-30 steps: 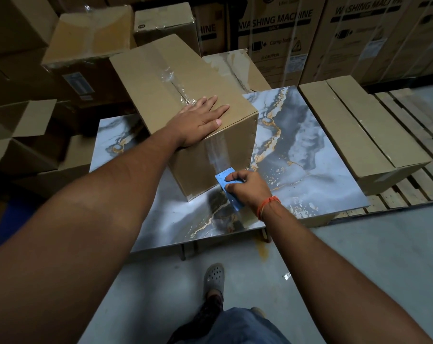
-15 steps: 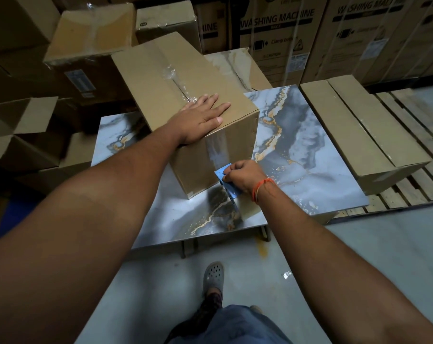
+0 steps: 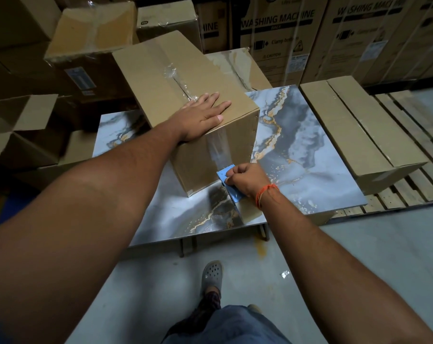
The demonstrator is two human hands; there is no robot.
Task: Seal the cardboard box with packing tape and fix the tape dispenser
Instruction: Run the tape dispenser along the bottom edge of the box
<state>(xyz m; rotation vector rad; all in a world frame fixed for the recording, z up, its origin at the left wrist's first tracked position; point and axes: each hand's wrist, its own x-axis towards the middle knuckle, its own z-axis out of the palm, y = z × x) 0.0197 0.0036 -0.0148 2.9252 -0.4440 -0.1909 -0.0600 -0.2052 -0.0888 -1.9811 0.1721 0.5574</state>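
A brown cardboard box [image 3: 161, 78] stands on the marble-patterned table [image 3: 309, 155]. Clear packing tape [image 3: 216, 147] runs along its top seam and down the near side face. My left hand [image 3: 203, 115] lies flat, fingers spread, on the box's top near the front edge. My right hand [image 3: 246, 178] grips the blue tape dispenser [image 3: 226, 181], which is pressed against the lower part of the box's near face at the end of the tape strip. The dispenser's roll is hidden behind my hand.
A long flat carton [image 3: 359, 130] lies on a wooden pallet [image 3: 414, 184] to the right of the table. Stacked cartons, some printed "washing machine" [image 3: 280, 18], fill the back. Open boxes [image 3: 19, 125] sit at the left. My foot [image 3: 211, 274] is on the grey floor below the table.
My right hand has carried the dispenser up from the table edge to the box's lower side face. My left hand has stayed flat on the top.
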